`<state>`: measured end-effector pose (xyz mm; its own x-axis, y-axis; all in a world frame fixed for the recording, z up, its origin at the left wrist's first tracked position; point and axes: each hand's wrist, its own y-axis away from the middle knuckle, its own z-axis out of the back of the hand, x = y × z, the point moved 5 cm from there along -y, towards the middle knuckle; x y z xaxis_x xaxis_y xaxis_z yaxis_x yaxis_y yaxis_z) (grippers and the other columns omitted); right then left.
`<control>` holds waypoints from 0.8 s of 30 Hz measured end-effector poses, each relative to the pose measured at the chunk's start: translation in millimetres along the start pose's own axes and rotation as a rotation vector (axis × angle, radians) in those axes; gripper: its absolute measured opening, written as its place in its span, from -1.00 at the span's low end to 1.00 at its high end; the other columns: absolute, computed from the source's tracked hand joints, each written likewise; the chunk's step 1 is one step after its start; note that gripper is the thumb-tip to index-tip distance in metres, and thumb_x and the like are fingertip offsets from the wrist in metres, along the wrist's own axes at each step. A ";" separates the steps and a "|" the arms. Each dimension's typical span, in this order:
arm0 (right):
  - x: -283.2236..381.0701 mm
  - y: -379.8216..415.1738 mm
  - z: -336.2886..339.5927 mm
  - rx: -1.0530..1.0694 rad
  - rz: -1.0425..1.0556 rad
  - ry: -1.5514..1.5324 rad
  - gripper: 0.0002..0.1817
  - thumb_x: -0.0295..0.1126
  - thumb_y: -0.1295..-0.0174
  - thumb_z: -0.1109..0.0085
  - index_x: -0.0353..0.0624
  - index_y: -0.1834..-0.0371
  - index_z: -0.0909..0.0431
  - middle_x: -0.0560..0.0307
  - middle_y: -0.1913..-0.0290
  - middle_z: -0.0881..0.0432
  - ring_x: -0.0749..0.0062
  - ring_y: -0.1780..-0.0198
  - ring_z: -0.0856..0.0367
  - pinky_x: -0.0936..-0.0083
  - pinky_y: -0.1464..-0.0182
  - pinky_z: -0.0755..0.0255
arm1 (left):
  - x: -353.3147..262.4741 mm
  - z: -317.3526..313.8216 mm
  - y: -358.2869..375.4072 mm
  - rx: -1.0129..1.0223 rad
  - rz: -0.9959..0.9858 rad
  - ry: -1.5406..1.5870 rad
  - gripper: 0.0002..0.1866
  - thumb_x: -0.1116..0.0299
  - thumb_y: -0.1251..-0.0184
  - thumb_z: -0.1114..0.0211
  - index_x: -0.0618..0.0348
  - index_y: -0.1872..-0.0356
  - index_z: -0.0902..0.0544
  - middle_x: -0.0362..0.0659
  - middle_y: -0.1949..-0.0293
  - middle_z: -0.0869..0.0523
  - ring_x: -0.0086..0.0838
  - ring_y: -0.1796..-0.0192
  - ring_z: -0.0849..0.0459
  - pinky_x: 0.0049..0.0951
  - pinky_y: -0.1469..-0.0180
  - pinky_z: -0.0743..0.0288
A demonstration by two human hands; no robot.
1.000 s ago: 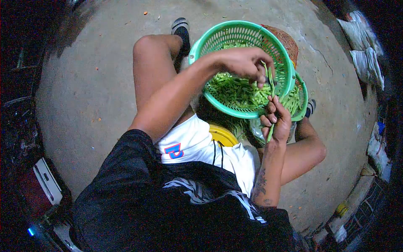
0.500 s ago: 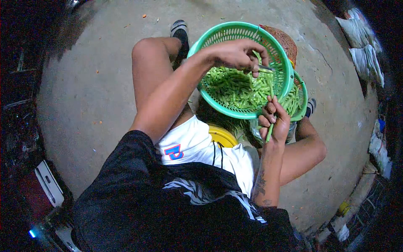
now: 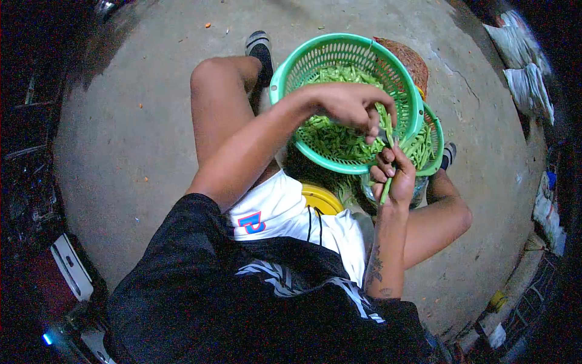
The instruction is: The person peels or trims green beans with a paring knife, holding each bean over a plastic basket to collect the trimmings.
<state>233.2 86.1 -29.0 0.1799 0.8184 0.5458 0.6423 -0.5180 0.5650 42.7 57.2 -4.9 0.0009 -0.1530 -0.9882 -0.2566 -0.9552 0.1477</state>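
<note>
My right hand point(image 3: 395, 176) is closed around a green bean point(image 3: 386, 190), whose lower end sticks out below the fist. Just above it, my left hand point(image 3: 357, 112) is closed on a small blade point(image 3: 383, 137), only partly visible between the fingers. Both hands are close together at the near right rim of a green plastic colander point(image 3: 288, 79). Inside the colander lie many cut green bean pieces point(image 3: 339, 142). A second green basket point(image 3: 439, 124), partly hidden beneath the colander, holds long whole beans point(image 3: 420, 147).
Behind the colander stands a reddish-brown mesh sack point(image 3: 407, 60). A yellow round lid or seat point(image 3: 321, 198) shows between my legs, with a clear container point(image 3: 367, 188) beside it. White sacks point(image 3: 528, 91) lie at the right edge of the concrete floor point(image 3: 139, 139).
My left hand has come down with the blade, from above the colander to just over my right fist. My right hand has shifted only slightly.
</note>
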 end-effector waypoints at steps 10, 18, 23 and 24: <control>-1.5 -1.1 1.5 0.014 0.010 -0.002 -0.77 -0.32 -0.50 -0.15 -0.23 -0.06 -0.53 0.41 0.49 -0.38 0.83 0.61 -0.15 0.78 0.63 -0.03 | 0.4 -12.4 -0.7 0.033 -0.043 -0.011 -0.59 0.58 -0.25 -0.28 0.25 -0.16 -0.57 -0.15 0.30 -0.78 -0.55 0.24 -0.71 -0.49 0.18 -0.48; 2.8 -0.2 -4.7 0.084 0.017 0.140 -0.66 -0.29 -0.51 -0.10 -0.35 -0.15 -0.54 0.37 0.44 -0.40 0.80 0.59 -0.16 0.77 0.61 -0.06 | -2.2 26.7 11.6 -0.081 -0.006 -0.077 -0.61 0.49 -0.36 -0.33 0.19 -0.19 -0.55 -0.23 0.36 -0.74 -0.62 0.28 -0.67 -0.57 0.27 -0.42; 0.6 1.4 -13.4 0.206 -0.037 0.151 -0.47 -0.25 -0.45 0.04 -0.44 -0.34 -0.46 0.20 0.31 -0.48 0.71 0.55 -0.27 0.73 0.55 -0.17 | -0.2 26.8 14.1 -0.116 -0.011 -0.115 -0.58 0.49 -0.32 -0.36 0.17 -0.21 -0.59 -0.27 0.39 -0.72 -0.65 0.32 -0.62 -0.59 0.31 -0.38; -0.9 3.0 -13.8 0.223 -0.047 0.122 -0.50 -0.26 -0.44 0.01 -0.44 -0.28 -0.50 0.19 0.35 -0.49 0.69 0.57 -0.26 0.72 0.58 -0.17 | -1.0 23.1 13.4 -0.092 -0.012 -0.102 -0.57 0.48 -0.30 -0.38 0.15 -0.21 -0.60 -0.29 0.40 -0.71 -0.67 0.34 -0.59 -0.59 0.31 -0.36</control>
<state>224.7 80.4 -19.3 0.0637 0.7972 0.6004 0.7988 -0.4013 0.4481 16.9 50.4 -2.8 -0.0964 -0.1197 -0.9881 -0.1673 -0.9767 0.1346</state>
